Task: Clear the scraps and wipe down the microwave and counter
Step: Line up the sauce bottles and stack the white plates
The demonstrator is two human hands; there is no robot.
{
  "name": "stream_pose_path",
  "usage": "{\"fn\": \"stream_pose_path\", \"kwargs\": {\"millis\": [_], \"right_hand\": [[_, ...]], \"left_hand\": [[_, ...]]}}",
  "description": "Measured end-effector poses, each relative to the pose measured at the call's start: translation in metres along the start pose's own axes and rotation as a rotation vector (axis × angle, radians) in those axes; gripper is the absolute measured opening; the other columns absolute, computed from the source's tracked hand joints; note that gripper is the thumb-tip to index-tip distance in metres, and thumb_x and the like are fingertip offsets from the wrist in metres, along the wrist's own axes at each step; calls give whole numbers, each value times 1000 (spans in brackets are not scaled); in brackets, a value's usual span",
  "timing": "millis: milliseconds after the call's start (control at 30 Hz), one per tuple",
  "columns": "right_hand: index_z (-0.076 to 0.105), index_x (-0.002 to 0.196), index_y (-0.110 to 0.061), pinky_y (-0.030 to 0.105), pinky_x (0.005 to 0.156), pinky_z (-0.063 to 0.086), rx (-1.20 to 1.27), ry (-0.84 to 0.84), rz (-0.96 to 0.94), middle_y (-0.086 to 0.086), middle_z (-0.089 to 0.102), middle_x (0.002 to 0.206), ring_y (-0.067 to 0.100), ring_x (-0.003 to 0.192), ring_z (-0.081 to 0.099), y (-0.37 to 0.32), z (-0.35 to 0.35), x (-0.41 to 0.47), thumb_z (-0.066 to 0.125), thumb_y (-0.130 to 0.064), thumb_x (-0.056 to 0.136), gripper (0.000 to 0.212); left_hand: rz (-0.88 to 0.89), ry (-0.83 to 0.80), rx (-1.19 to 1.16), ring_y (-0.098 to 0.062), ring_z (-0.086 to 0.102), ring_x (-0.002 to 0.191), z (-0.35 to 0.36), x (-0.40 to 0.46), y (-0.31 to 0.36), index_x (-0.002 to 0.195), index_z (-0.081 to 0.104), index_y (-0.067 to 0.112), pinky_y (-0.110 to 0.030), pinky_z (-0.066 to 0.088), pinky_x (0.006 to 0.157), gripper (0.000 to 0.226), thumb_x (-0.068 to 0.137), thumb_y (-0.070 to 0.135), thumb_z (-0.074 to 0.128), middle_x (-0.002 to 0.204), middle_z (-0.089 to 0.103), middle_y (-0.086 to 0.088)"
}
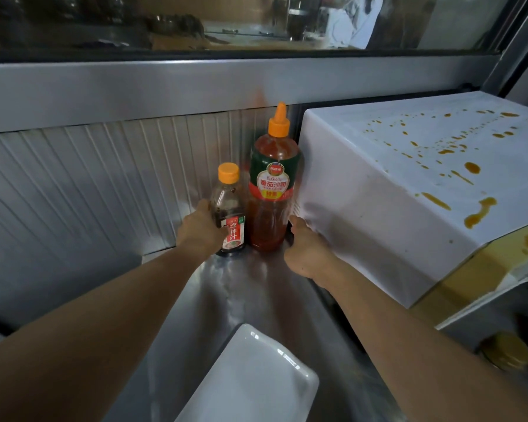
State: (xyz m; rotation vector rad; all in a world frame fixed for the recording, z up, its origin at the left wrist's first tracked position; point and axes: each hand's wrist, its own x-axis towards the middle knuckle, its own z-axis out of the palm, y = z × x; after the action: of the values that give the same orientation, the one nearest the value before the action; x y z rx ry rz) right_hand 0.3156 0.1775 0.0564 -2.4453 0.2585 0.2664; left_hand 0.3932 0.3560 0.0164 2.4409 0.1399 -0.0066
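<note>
fingers [206, 208] round dark bottle [228, 208], microwave [378, 193] (spattered) right

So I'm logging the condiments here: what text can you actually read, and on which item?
"番茄沙司": red label of the tall sauce bottle, beside the microwave.
"凉拌汁": red label of the small dark bottle, gripped by the left hand.
Smaller print and the round logo on both labels: too small to read.
Nothing else legible.

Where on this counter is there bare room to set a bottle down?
Bare steel counter lies between the two forearms, bordered by the bottles behind and the white rectangular plate in front. The back corner is crowded: the left hand grips the small dark sauce bottle, the tall ketchup bottle stands beside the microwave, and the right hand grips its lower edge.
</note>
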Motion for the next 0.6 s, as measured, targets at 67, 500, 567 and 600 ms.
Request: {"fn": "stream_pose_path", "kwargs": {"millis": [67, 500, 567, 600], "right_hand": [[13, 150, -19, 25, 99, 37, 56, -8, 13, 2, 35, 150, 24, 135, 37, 1, 0, 2, 48, -4, 89, 72], [11, 151, -23, 32, 104, 41, 89, 33, -14, 3, 36, 149, 26, 132, 40, 4, 4, 4, 49, -2, 88, 77], [11, 150, -23, 29, 102, 40, 104, 29, -15, 3, 36, 149, 26, 132, 40, 4, 4, 3, 50, -2, 88, 76], [11, 150, -23, 27, 98, 40, 113, 25, -15, 3, 36, 149, 25, 132, 40, 4, 4, 2, 51, -3, 88, 77]], "left_hand": [[13, 9, -10, -35, 60, 100, 2, 3, -1, 119, 47, 14, -40, 50, 82, 45, 79, 19, 69, 110, 64, -14], [56, 17, -37, -33, 59, 103, 9, 5, 5, 119, 45, 8, -32, 41, 74, 45, 82, 16, 68, 113, 62, -15], [46, -13, -31, -33, 59, 104, 6, 4, 4, 121, 43, 8, -34, 42, 76, 49, 81, 18, 70, 115, 62, -15], [44, -33, -20, -33, 59, 105, 4, 3, 4, 123, 42, 8, -35, 44, 77, 53, 81, 20, 71, 116, 61, -15]]}}
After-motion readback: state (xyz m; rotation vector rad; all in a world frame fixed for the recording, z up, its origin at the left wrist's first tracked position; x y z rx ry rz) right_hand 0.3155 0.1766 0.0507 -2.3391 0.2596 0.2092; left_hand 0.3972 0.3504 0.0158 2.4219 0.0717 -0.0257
